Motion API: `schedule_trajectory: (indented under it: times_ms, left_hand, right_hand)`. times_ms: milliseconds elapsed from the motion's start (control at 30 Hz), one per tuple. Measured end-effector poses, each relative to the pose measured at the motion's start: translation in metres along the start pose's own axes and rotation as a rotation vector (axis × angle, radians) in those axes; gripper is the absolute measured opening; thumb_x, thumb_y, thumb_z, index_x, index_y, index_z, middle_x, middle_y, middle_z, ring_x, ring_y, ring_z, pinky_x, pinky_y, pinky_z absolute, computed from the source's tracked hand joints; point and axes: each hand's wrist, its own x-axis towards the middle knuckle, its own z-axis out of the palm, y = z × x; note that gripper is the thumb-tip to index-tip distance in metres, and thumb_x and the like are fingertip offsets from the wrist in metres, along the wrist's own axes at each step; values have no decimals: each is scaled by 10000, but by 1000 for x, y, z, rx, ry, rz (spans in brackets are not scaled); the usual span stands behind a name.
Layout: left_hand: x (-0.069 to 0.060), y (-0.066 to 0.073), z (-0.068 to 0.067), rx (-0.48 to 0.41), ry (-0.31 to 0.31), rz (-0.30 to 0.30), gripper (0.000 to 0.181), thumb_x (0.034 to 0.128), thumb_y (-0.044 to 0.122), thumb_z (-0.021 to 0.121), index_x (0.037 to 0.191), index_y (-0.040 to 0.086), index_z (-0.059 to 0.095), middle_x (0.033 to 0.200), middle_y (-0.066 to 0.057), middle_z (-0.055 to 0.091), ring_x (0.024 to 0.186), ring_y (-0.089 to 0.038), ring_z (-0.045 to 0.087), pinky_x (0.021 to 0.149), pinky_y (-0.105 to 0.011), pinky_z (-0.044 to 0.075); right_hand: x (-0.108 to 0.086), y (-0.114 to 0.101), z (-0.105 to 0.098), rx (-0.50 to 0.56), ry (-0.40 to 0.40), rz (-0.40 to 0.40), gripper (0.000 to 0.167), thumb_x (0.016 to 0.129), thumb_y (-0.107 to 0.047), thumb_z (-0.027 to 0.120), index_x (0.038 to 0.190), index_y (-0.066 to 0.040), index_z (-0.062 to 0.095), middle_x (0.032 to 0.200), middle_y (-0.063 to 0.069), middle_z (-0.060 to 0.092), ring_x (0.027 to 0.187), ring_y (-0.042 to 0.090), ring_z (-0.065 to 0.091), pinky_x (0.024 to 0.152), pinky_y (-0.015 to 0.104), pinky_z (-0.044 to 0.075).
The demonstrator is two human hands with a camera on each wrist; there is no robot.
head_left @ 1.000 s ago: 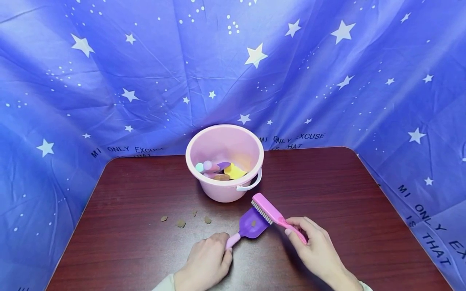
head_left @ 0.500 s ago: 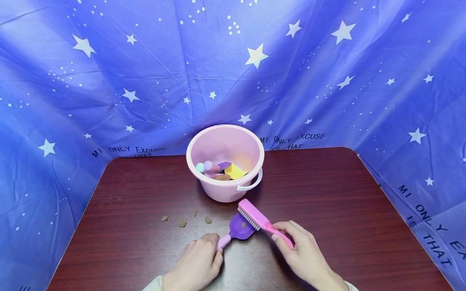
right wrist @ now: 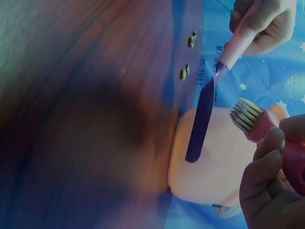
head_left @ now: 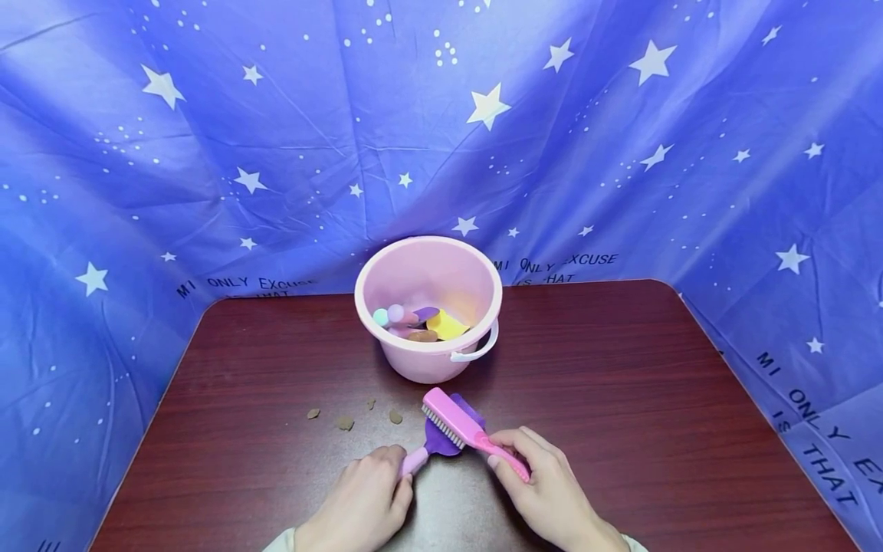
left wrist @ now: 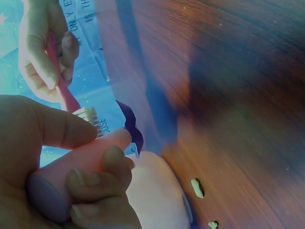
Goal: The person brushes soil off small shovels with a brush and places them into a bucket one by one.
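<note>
My left hand (head_left: 362, 491) grips the light pink handle (left wrist: 78, 167) of a small purple shovel. Its flat purple blade (head_left: 469, 406) points away to the right, in front of the bucket. In my right hand (head_left: 548, 491) is a pink brush (head_left: 451, 418) with pale bristles, pinched by its handle between thumb and fingers. From the head view the brush head covers the middle of the blade. The right wrist view shows the bristles (right wrist: 246, 115) apart from the blade, which is raised off the table. Whatever lies on the blade under the brush is hidden.
A pink bucket (head_left: 428, 364) with a white handle (head_left: 476, 353) stands behind the hands. Inside it are a yellow piece (head_left: 448, 326) and other coloured toy tools. Several brown crumbs (head_left: 345, 423) lie on the dark wooden table (head_left: 621, 383), left of the shovel. Starry blue cloth surrounds the table.
Both hands have moved left with the shovel and brush. The brush head has shifted across the blade toward its handle, now covering the brown crumb seen on it before.
</note>
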Motion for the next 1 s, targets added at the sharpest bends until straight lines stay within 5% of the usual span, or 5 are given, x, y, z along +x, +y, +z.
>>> schedule_trajectory:
  times_ms: [733,1000]
  left_hand:
    - [-9,-5,-3,27,52,5,136,784,135,673,788,126,537,682,78,472,567,-135,510,493,-325,393]
    - [-13,-6,-7,21,60,-24,191,771,141,680,738,170,493,640,114,377,511,-83,401,462,-289,344]
  right_hand:
    - [-6,-7,29,70,-81,-28,214,875,-92,675,1062,-194,658,892,-139,592,748,-14,530,655,128,408]
    - [-6,-1,34,29,-72,-30,209,860,-92,683,1028,-215,663,911,-119,612,761,-12,533,675,130,407]
